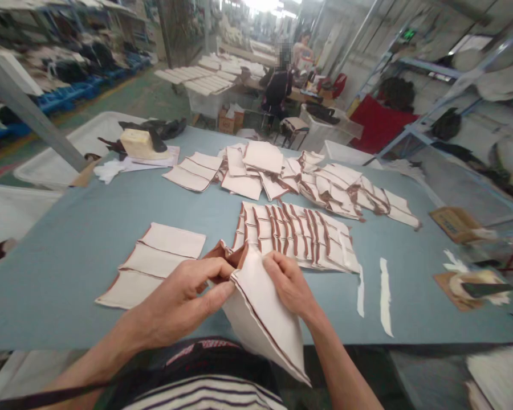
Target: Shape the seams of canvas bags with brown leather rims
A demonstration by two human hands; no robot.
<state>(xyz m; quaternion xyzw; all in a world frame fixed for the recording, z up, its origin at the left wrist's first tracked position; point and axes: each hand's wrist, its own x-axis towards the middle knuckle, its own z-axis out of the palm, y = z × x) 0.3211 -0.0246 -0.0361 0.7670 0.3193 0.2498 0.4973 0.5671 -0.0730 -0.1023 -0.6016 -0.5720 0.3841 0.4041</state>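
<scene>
A cream fabric panel with brown-edged seams point(265, 307) hangs between my hands over the table's front edge. My left hand point(192, 293) pinches its upper left edge between thumb and fingers. On the other side, the closed fingers of my right hand point(288, 282) grip the panel's top right part. Brown material shows at the fold near both hands. A flat seamed panel point(154, 259) lies to the left of my left hand. Just beyond my hands is a row of overlapping panels with brown edges point(299, 236).
Loose cream panels point(256, 165) are heaped across the back of the blue table point(81, 239). White strips point(385, 296) and a small cardboard box point(453, 223) lie at the right. A yellowish block point(137, 143) rests at the back left. A person point(277, 85) is farther away.
</scene>
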